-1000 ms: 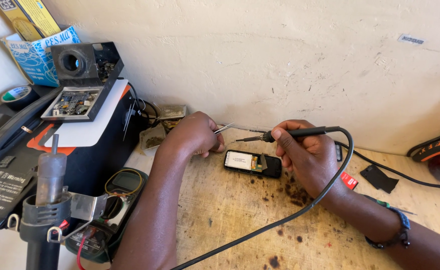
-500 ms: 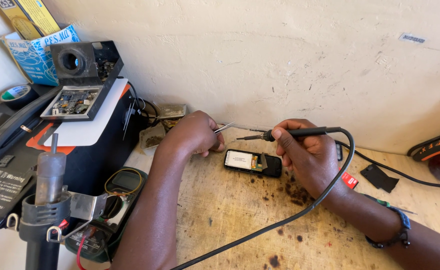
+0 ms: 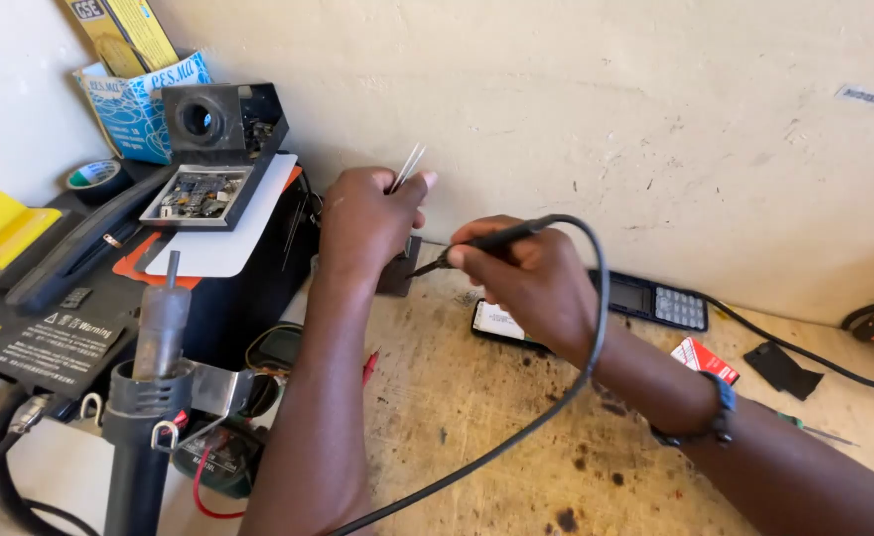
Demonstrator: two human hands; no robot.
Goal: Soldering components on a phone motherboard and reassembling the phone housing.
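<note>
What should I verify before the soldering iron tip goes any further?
1. Right hand grips the black corded soldering iron: ok.
2. Left hand holds the thin metal tweezers, tips raised: ok.
3. Iron tip contact with the small dark part beside the left hand: cannot tell.
4. Black cable loops over the right wrist, clear of the tip: ok.
5. Small black phone with lit screen lies partly under the right hand: ok.
6. Tip heat: cannot tell.
</note>
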